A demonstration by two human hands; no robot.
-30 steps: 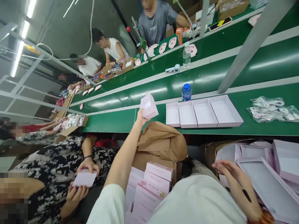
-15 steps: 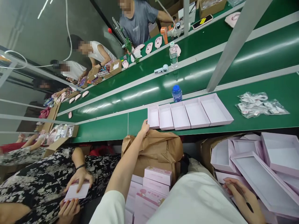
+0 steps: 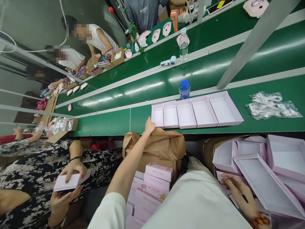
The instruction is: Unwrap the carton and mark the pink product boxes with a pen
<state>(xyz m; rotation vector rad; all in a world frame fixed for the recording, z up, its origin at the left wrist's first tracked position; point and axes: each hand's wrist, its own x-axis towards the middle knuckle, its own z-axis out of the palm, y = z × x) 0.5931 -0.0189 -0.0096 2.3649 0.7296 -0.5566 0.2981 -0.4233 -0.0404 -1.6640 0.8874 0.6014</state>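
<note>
A row of several pale pink open box trays (image 3: 186, 114) lies on the green bench, side by side, growing larger toward the right. My left hand (image 3: 150, 126) rests against the near left corner of the smallest tray, one finger stretched along its side; the other fingers are partly hidden. Down at the right, my right hand (image 3: 239, 194) has its fingers curled together around a thin pen-like tool (image 3: 244, 197) with a black end. That hand is beside a carton of loose pink box trays (image 3: 264, 181), and its fingertips are close to one of them.
Brown paper (image 3: 154, 144) and closed pink boxes (image 3: 152, 197) fill a carton below the bench. A blue-capped bottle (image 3: 184, 89) stands behind the row; bagged white cables (image 3: 273, 105) lie right. At left, a co-worker's hands (image 3: 69, 181) hold a white box. A grey post (image 3: 247, 44) rises at right.
My view has shifted slightly. My left hand stays at the row's left end, one finger now more extended. The right hand keeps its tool. The co-worker's hands have turned their white box.
</note>
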